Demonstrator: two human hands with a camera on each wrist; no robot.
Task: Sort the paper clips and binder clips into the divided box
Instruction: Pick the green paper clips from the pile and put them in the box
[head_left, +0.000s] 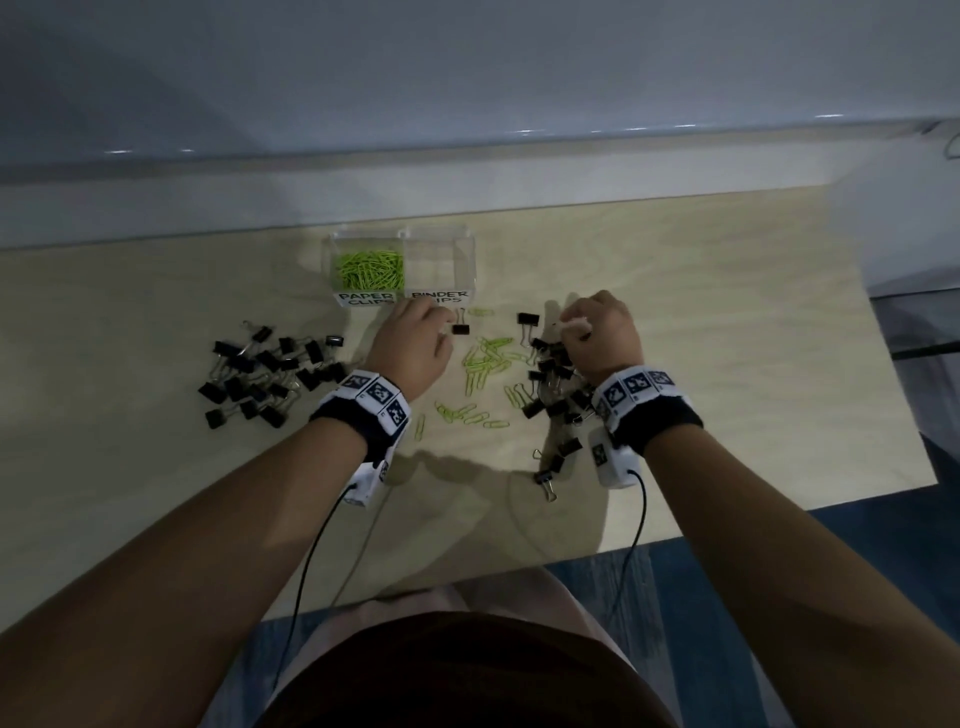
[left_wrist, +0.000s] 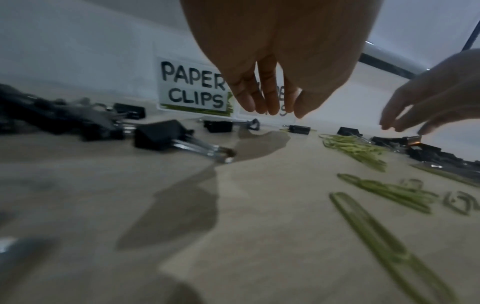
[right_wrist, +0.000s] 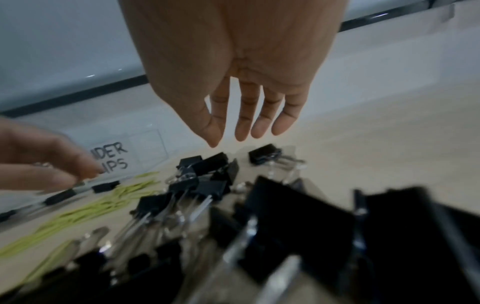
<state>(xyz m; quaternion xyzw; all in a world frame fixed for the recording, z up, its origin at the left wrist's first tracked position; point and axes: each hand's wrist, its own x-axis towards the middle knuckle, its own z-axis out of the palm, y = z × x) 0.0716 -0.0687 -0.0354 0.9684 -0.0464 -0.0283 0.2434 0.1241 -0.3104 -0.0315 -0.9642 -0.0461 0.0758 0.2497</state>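
While the binder-clip compartment (head_left: 439, 260) sits empty, a relaxed, empty left hand (head_left: 413, 348) and right hand (head_left: 602, 332) hover over scattered black binder clips (head_left: 553, 384); pinching one comes next.

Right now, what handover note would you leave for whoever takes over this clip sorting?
Left hand: open, empty, hovering in front of the divided box.
Right hand: open, empty, over the right binder clip pile.
Done: many green paper clips sit in the PAPER CLIPS compartment.
Left: the BINDER CLIPS compartment looks empty. Loose paper clips lie between the hands, and a second binder clip pile lies to the left.
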